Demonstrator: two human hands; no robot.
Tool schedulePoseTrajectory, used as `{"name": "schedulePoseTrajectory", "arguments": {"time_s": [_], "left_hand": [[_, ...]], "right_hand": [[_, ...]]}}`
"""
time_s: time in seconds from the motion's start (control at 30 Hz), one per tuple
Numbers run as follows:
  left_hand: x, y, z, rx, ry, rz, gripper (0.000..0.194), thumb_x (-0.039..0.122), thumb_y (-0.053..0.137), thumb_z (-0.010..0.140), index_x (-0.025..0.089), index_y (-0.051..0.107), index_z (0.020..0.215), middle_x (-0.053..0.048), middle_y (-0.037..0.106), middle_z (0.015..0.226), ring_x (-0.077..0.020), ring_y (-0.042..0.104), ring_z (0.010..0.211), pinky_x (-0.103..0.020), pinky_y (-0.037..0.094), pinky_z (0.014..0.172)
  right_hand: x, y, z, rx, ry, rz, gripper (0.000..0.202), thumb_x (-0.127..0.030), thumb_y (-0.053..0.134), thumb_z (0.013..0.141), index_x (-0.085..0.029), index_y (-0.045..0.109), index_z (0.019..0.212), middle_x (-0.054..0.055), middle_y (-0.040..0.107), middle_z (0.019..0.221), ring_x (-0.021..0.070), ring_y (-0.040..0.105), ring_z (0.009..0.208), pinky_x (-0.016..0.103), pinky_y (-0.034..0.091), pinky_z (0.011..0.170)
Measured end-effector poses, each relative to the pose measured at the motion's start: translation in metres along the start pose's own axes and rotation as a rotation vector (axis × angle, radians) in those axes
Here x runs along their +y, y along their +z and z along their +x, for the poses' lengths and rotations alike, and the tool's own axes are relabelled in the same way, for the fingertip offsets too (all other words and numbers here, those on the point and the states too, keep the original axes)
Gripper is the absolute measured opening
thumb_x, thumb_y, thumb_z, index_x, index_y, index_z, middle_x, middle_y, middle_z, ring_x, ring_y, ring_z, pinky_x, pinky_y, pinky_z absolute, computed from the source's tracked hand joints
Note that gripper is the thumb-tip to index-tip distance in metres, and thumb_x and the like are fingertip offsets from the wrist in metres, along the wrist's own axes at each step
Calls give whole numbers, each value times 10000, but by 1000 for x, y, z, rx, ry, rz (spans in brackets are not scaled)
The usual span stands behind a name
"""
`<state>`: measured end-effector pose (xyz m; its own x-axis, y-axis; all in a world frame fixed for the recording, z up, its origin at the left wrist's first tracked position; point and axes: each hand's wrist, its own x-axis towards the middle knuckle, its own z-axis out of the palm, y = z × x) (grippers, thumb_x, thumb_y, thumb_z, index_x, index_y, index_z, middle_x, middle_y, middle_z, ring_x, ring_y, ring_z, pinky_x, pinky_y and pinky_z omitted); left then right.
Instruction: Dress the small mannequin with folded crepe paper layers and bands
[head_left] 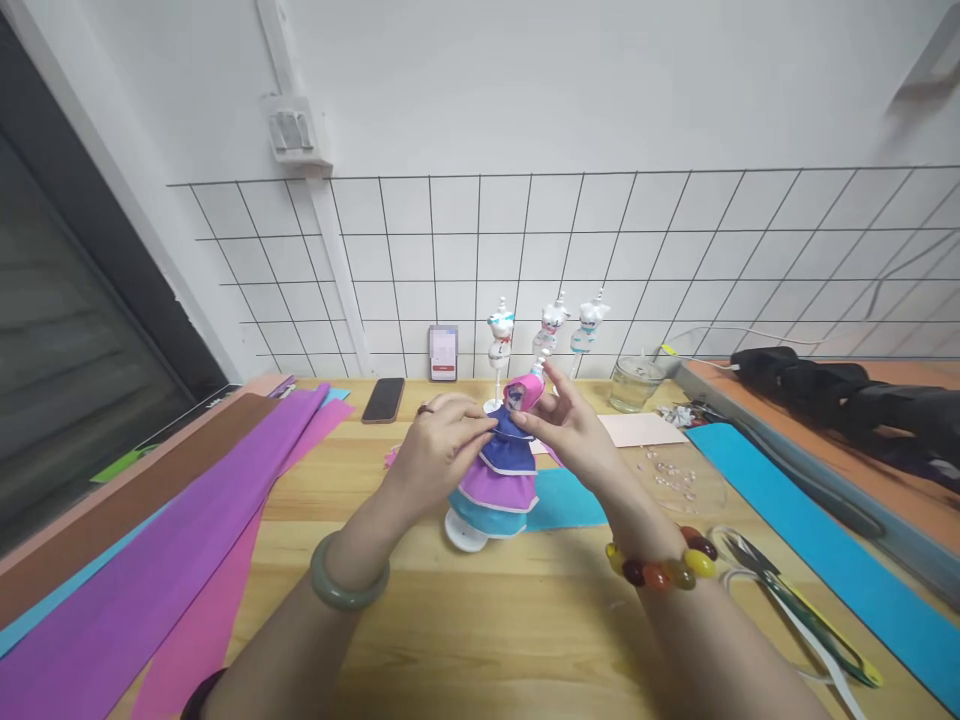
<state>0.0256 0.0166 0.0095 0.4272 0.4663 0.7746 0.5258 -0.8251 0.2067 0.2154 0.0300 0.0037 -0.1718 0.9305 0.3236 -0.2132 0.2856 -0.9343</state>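
Note:
A miniature dress form wears a tiered dress (499, 488) with blue, purple and turquoise layers edged in white and a pink top. It tilts a little to the right above its round white base (465, 532). At the left side of the waist, my left hand (446, 440) pinches the blue layer between thumb and fingertips. My right hand (566, 415) grips the bodice from the right, with its thumb in front and the other fingers behind. A thin pale line crosses the waist between both hands; I cannot tell whether it is thread or trim.
Behind stand several small white dress forms (501, 335). Long coloured strips (187, 530) lie at left, near a phone (384, 400). On the right are a glass of water (636, 384), loose beads (675, 478), scissors (806, 610) and a blue strip (817, 540).

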Motion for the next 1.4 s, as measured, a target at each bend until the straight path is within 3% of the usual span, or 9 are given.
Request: {"name": "schedulePoseTrajectory", "arguments": {"time_s": [0.23,0.37,0.57,0.8,0.97,1.07,1.2,1.4], "left_hand": [[9,-4,1,-103,122,144,190,158,489,891,176,676,868,-63,673,829,-197,603,891,-367,472,805],[9,-3,2,-88,111,90,156,134,498,877,157,647,917,-81,673,908,-193,601,887,-350,474,791],[8,-2,0,-102,79,45,158,131,490,872,169,637,830,-52,659,778,-170,590,771,-325,477,718],[10,-4,-1,-4,100,79,168,116,449,874,183,600,846,-60,677,832,-172,624,828,-320,496,742],[8,-3,-8,119,282,313,158,97,490,857,164,600,948,-105,702,889,-195,660,831,-327,521,725],[5,-3,-9,163,315,330,191,96,513,849,168,596,1006,-110,708,913,-202,669,864,-335,541,748],[4,-4,-7,120,252,269,221,105,509,860,174,588,1054,-97,713,955,-191,669,912,-334,541,803],[7,-6,-9,185,281,405,188,84,518,852,151,594,1011,-88,735,877,-180,696,813,-280,543,701]], "right_hand": [[-5,3,-2,-25,20,-63,1025,-350,771,678,-246,138,1477,11,658,933,183,615,896,363,503,802],[-8,4,-3,-14,32,-63,1040,-349,772,676,-229,124,1480,9,657,909,178,614,867,354,498,775],[-9,4,-3,-1,32,-124,1015,-372,775,667,-231,174,1472,-14,639,825,168,597,802,326,489,710],[-12,7,-5,40,28,-101,1009,-375,780,647,-224,205,1462,-38,589,752,156,579,747,304,467,671],[-18,14,-9,121,16,-73,957,-340,789,635,-190,273,1427,-113,388,573,108,484,574,248,414,542],[-23,17,-10,131,23,-61,943,-341,788,637,-172,282,1414,-92,457,605,122,506,601,263,427,555],[-26,18,-11,130,13,-52,934,-336,792,632,-180,290,1404,-63,523,658,135,531,634,282,440,574],[-25,20,-12,120,-20,-44,900,-324,786,650,-208,302,1399,-98,423,597,121,500,599,264,424,551]]}}
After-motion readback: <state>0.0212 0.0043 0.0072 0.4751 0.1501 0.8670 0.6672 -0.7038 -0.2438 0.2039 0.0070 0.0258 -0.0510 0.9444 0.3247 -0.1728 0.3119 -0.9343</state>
